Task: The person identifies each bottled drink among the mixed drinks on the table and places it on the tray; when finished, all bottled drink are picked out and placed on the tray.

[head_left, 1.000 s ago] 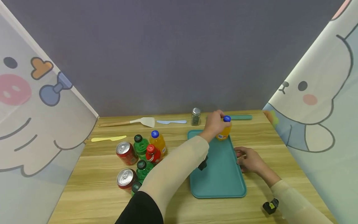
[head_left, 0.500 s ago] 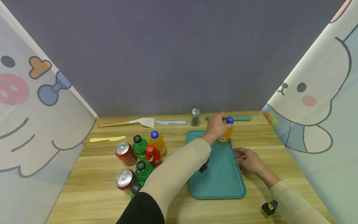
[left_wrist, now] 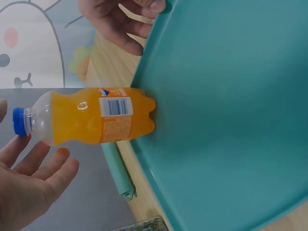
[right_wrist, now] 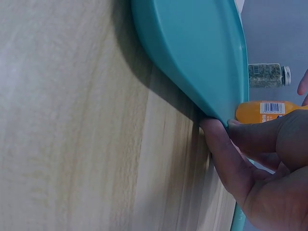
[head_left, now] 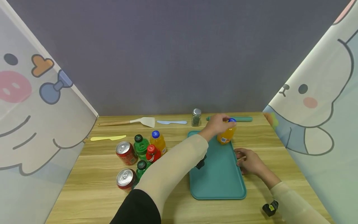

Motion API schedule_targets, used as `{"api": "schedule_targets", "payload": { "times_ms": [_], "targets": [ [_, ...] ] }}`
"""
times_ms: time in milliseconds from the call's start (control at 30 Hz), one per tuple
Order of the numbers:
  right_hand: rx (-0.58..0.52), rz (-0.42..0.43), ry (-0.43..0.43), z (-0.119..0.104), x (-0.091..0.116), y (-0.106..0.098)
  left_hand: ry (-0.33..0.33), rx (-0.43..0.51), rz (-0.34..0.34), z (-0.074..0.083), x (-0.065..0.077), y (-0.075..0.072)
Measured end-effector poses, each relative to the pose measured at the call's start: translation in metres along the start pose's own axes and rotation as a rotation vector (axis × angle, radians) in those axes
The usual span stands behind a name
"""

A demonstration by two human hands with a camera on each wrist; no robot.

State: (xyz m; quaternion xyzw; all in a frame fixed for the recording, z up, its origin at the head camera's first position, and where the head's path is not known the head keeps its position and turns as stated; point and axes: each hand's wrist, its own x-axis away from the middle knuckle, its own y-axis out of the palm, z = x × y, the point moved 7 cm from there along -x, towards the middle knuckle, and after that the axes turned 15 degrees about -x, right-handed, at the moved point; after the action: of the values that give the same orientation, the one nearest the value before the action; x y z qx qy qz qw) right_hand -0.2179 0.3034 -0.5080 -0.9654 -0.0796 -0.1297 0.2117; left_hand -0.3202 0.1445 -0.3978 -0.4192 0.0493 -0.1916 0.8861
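An orange soda bottle (left_wrist: pixel 103 115) with a blue cap stands upright on the teal tray (head_left: pixel 218 183), at its far right corner. My left hand (head_left: pixel 218 126) is beside the bottle's top. In the left wrist view its fingers (left_wrist: pixel 55 175) are spread and fairly straight, one fingertip at the cap and the thumb mostly out of frame. My right hand (head_left: pixel 250 161) pinches the tray's right rim between fingertips (right_wrist: pixel 215 132), seen close in the right wrist view.
Left of the tray stand red cans (head_left: pixel 126 152), green bottles (head_left: pixel 141 144), a red bottle (head_left: pixel 153 153) and another orange bottle (head_left: pixel 158 142). Along the back lie a spatula (head_left: pixel 145 121), a blue knife (head_left: pixel 172 122), a glass shaker (head_left: pixel 196 118) and a green rod (head_left: pixel 243 119). A yellow knife (head_left: pixel 107 138) lies left.
The orange soda bottle has shifted slightly right and nearer on the tray, with the left hand following. Its fingers have loosened around the top. The right hand stays at the rim.
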Motion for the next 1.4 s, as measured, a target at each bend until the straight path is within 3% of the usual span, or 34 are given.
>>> {"api": "schedule_targets", "payload": {
  "times_ms": [333, 667, 833, 967, 1267, 1400],
  "targets": [
    [-0.001, -0.001, 0.013, 0.003, -0.001, -0.001, 0.06, -0.034, -0.036, 0.006, 0.012, -0.017],
    [0.009, 0.003, 0.033, 0.003, 0.0, -0.002, 0.15, 0.027, -0.053, 0.001, 0.055, -0.049],
    [0.013, 0.004, 0.047, 0.003, 0.001, -0.002, 0.182, 0.066, -0.072, -0.013, 0.08, -0.068],
    [0.01, 0.003, 0.048, 0.005, 0.001, -0.001, 0.162, 0.078, -0.077, -0.029, 0.098, -0.085],
    [0.019, 0.005, 0.026, 0.005, 0.001, 0.001, 0.141, 0.098, 0.001, -0.07, 0.138, -0.135],
    [0.024, 0.004, 0.021, 0.003, 0.001, 0.0, 0.119, 0.08, 0.04, -0.087, 0.157, -0.149]
  ]
}}
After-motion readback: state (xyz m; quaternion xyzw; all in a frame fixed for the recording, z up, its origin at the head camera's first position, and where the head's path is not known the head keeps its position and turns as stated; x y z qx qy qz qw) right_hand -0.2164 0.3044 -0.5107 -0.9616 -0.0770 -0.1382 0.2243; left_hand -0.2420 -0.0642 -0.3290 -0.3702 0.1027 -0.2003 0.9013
